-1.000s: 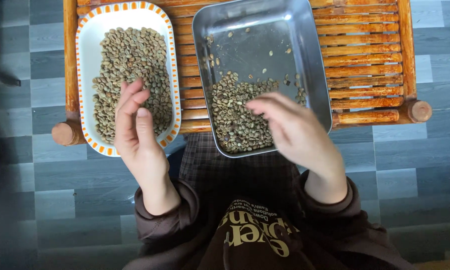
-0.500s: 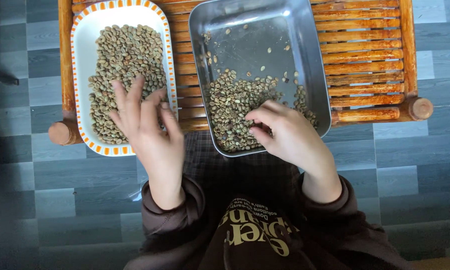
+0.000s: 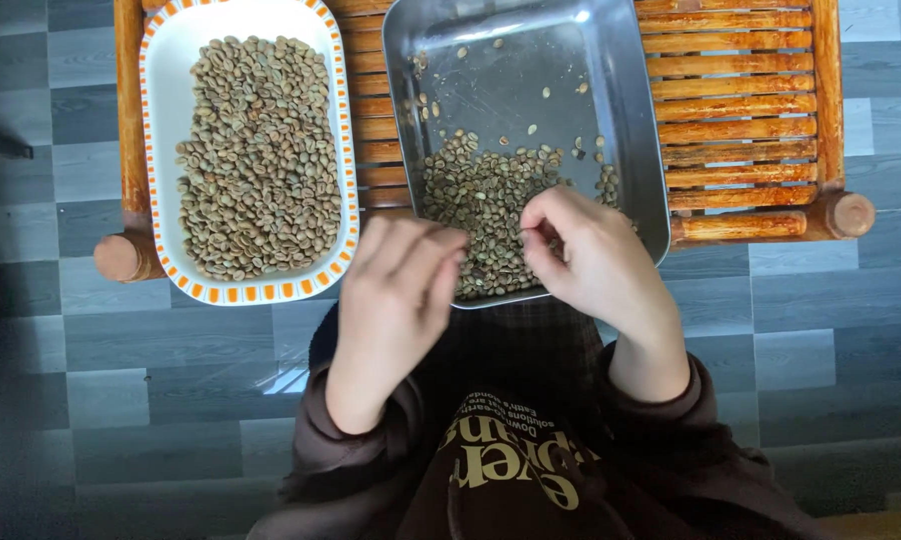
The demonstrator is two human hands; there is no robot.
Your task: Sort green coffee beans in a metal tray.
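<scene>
Though spread thin at the far end, heaped thick toward the near left corner of the steel tray (image 3: 511,80): pale green coffee beans (image 3: 476,200), close under both hands, probably for easy picking. Poised right over the near edge of that heap, right hand (image 3: 591,255), thumb and forefinger pinched tight together, other fingers tucked; too small to tell whether a bean sits between the tips. Just beside it, at the tray's near left rim, left hand (image 3: 401,275), back upward, fingers bent and blurred; cannot tell whether closed on anything. Well apart from the main pile, a few stray beans and dark bits on the tray's bare far half, seemingly kept clear as sorting room. Left of the tray and not touching it, a white dish (image 3: 166,60) with an orange-dashed rim, filled with a broad, even bed of similar beans (image 3: 261,160), set within arm's reach of the left hand. Under both, a slatted wooden surface (image 3: 731,100), low and close to the body, tray's near corner overhanging its edge above the lap. Around all, grey plank floor (image 3: 831,330); below, brown sleeves (image 3: 661,410) and checked trousers.
</scene>
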